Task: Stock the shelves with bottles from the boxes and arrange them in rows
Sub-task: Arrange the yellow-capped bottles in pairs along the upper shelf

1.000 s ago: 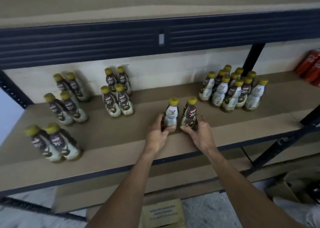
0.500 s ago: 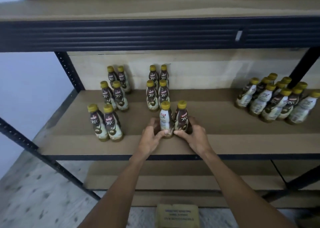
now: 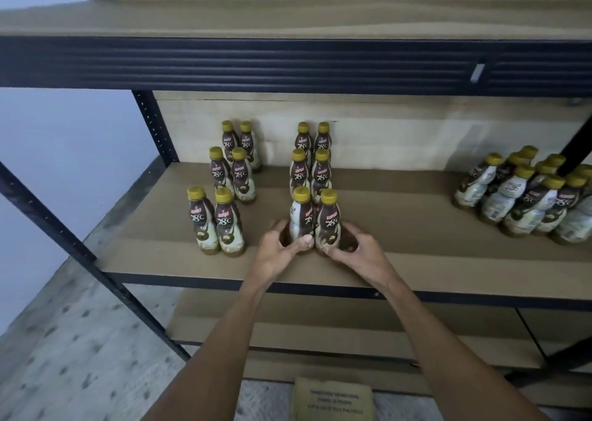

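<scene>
While both bottles stand upright near the front of the middle shelf (image 3: pixel 416 250), we grasp one in each hand: our left hand (image 3: pixel 277 254) curls round the base of the left Kopiko bottle (image 3: pixel 301 217), our right hand (image 3: pixel 357 250) round the base of the right Kopiko bottle (image 3: pixel 329 220). The two touch side by side and form the front pair of a column; two further pairs (image 3: pixel 301 174) stand behind them. A second column (image 3: pixel 243 180) of three pairs stands apart to the left. A dense cluster (image 3: pixel 525 202) of like bottles occupies the shelf's right end. A cardboard box (image 3: pixel 333 400) lies on the floor below.
</scene>
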